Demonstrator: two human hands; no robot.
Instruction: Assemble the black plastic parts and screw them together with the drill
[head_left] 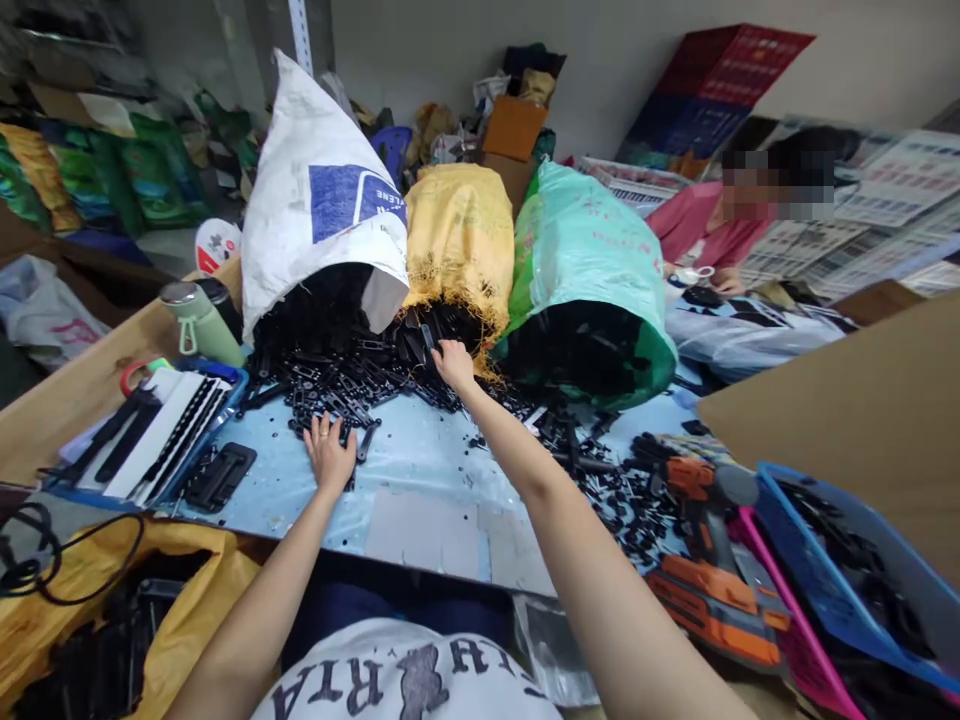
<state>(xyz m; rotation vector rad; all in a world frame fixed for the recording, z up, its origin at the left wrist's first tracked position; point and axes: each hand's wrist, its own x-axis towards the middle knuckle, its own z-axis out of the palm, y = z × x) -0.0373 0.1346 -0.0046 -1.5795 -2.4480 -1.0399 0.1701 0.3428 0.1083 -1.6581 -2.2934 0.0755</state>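
Your left hand [330, 455] and right hand [454, 365] are apart, at black plastic parts [337, 385] on the blue table [409, 455].
The left lies spread at the pile's near edge; the right is at the yellow woven sack [459, 230], its grip I cannot tell. Darkness hides the inside of the green sack [600, 240].

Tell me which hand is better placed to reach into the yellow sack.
Likely the right hand: it is at the mouth of the yellow sack, while the left hand lies over black parts, farther off.
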